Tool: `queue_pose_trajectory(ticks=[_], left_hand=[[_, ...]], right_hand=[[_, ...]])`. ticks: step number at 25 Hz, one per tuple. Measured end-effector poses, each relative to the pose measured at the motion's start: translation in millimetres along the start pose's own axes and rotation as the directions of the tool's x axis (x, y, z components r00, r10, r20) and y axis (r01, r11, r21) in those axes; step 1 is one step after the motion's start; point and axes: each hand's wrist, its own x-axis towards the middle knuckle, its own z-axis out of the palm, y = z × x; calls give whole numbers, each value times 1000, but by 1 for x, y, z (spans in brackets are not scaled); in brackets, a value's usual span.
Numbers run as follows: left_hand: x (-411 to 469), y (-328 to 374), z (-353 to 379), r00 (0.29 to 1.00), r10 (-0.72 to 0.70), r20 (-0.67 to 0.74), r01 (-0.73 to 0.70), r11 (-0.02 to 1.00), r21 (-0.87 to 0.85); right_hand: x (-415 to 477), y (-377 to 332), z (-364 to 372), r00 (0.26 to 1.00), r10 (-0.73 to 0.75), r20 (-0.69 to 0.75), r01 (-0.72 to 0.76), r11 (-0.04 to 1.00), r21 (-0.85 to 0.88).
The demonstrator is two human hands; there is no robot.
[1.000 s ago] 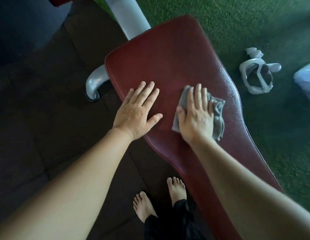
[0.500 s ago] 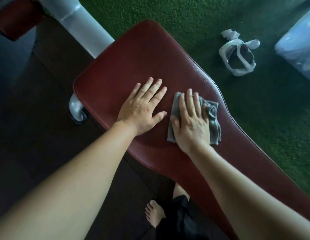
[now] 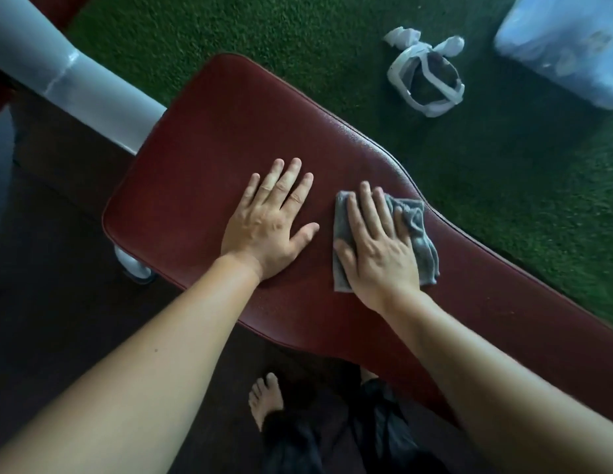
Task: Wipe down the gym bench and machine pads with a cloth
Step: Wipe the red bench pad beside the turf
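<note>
- Barely shifted since before, we note: left hand (image 3: 267, 230) flat on bench (image 3: 202, 159), fingers spread.
- Right hand (image 3: 377, 254) flat, pressing cloth (image 3: 418, 230) down.

I am looking down on green artificial turf (image 3: 503, 206), which is spreading from twelve to four o'clock. Dark rubber flooring (image 3: 59, 319) is covering the side from seven to ten o'clock. A pale grey metal tube (image 3: 76, 83) is slanting in at eleven o'clock. A white strappy object (image 3: 425, 80) is lying on the turf at one o'clock, and a pale blue wrapped bundle (image 3: 565, 46) is sitting at two o'clock. Dim, soft light is falling throughout.
</note>
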Motion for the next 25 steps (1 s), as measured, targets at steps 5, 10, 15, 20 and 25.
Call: queue_pose_trajectory(ticks=[5,10,15,20,25], left_hand=[[-4,0,0,983,183,24,-183,983,13],[5,14,2,962,272,29,-270,961,-56],[16,37,10,943,324,74,-322,946,-28],[14,34,12,945,322,49,-322,947,-9],[14,33,15,944,329,32,-329,944,4]], right_hand=[[46,13,-11,966,253,-61,-249,967,59],[59,-24,-2,879,471,-73,-458,877,146],[-5,47,0,831,545,-113,-532,837,125],[-16,40,5,641,761,-96,-738,646,195],[-19,39,3,856,514,-52,-504,853,132]])
